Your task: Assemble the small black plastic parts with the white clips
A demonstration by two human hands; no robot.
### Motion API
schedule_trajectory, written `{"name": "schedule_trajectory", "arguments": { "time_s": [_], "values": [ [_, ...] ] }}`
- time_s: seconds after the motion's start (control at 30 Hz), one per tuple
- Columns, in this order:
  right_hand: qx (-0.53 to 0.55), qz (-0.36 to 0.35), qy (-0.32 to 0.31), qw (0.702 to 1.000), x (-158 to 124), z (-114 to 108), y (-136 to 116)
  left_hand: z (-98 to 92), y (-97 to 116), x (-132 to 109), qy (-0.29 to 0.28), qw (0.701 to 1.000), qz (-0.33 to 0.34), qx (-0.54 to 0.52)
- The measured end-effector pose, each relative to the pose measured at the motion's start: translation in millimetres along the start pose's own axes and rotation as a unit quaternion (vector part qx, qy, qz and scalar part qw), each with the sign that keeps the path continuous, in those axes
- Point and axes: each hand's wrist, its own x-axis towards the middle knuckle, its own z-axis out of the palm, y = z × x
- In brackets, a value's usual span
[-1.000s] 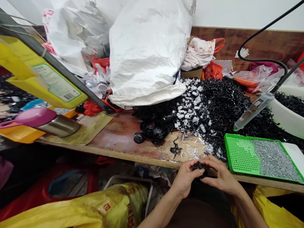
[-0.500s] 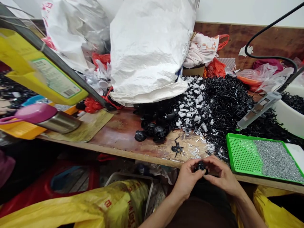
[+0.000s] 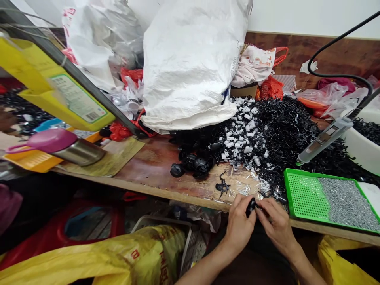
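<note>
- While your left hand [image 3: 241,221] grips the small black part [image 3: 251,206] at the near edge of the table [image 3: 190,199], your right hand [image 3: 276,221] has its thumb and fingertips drawn together against it; I cannot tell whether they pinch a separate piece.
- To work well here, let the left hold the part steady and the right do the fine pressing, straight rather than slanted. So close to the edge, a slip could drop something into your lap.
- Just past your fingers, keep your knuckles clear of the loose metal pins [image 3: 243,189], which lie near a spidery black piece [image 3: 222,186].
- To your right, the green tray [image 3: 305,194] has grey bits [image 3: 347,202] spread over its right side; its left side shows bare mesh.
- Beyond it, the white tub [image 3: 359,148] holds dark pieces [image 3: 368,128].
- Farther back, you face a big white sack [image 3: 190,71]; its contents are hidden.
</note>
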Motion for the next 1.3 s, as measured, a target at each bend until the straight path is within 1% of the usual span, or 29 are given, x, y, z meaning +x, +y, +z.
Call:
{"name": "schedule_trajectory", "arguments": {
  "time_s": [0.1,0.2,0.3,0.47,0.53,0.6,0.67,0.73,0.97,1.13,1.3],
  "values": [
    [-0.007,0.015,0.002,1.000,2.6,-0.2,1.9,0.9,-1.5,0.5,-0.035,0.999,0.015,-0.010],
    [0.006,0.042,-0.017,0.999,4.0,-1.0,5.0,0.4,-3.5,0.4,-0.060,0.997,0.036,-0.023],
    [0.025,0.068,-0.024,0.997,3.8,-0.2,7.3,-0.2,-3.9,0.5,-0.066,0.997,0.040,-0.030],
    [0.079,0.121,-0.009,0.990,1.6,2.6,10.1,0.2,-1.7,2.6,-0.077,0.996,0.026,-0.040],
    [0.128,0.162,-0.008,0.978,0.2,3.2,11.9,0.2,-0.3,3.4,-0.076,0.996,0.017,-0.049],
    [0.188,0.213,-0.006,0.959,-1.3,3.3,13.7,-0.1,1.1,3.9,-0.073,0.996,0.009,-0.059],
    [0.229,0.246,-0.007,0.942,-2.2,3.1,14.8,-0.6,2.2,3.9,-0.072,0.995,0.002,-0.064],
    [0.232,0.243,-0.012,0.942,-2.3,2.4,14.9,-0.9,2.7,3.9,-0.071,0.995,-0.004,-0.067],
    [0.147,0.165,-0.026,0.975,0.5,-1.1,11.3,-0.9,-3.1,4.7,-0.077,0.992,0.004,-0.097],
    [0.109,0.144,-0.041,0.983,-0.5,-2.6,11.9,-2.3,-6.2,4.7,-0.104,0.989,0.018,-0.101],
    [0.084,0.117,-0.030,0.989,-0.3,-2.9,11.3,-3.7,-4.9,4.5,-0.097,0.991,0.012,-0.089]
  ]
}}
